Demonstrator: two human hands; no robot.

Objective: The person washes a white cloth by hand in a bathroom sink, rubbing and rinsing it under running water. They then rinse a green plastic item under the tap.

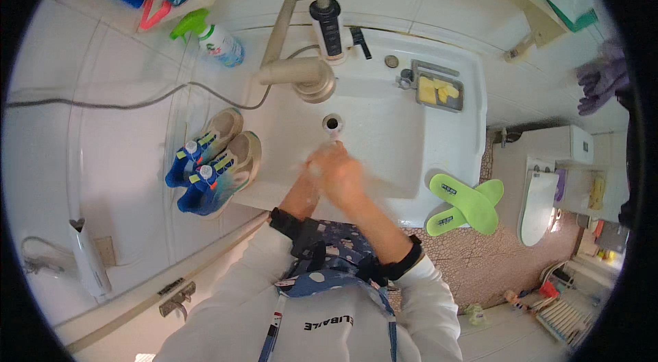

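Note:
Both my hands are blurred and pressed together over the front of the white sink basin [380,141], just below the drain hole [332,124]. My right hand [342,174] lies over my left hand [314,164]; the fingers of both are too blurred to make out, and no object shows between them. A beige tap [298,73] reaches in above the drain. To the left of the basin stands a pair of blue and beige sneakers [218,164]. Two crossed green insoles [465,202] rest on the sink's front right corner.
A soap dish [439,92] with yellow pieces sits on the right rim. Behind the tap stands a black and white dispenser [327,30]; a spray bottle [223,46] is at the back left. A grey cord [128,106] crosses the left side. A toilet [537,202] is farther right.

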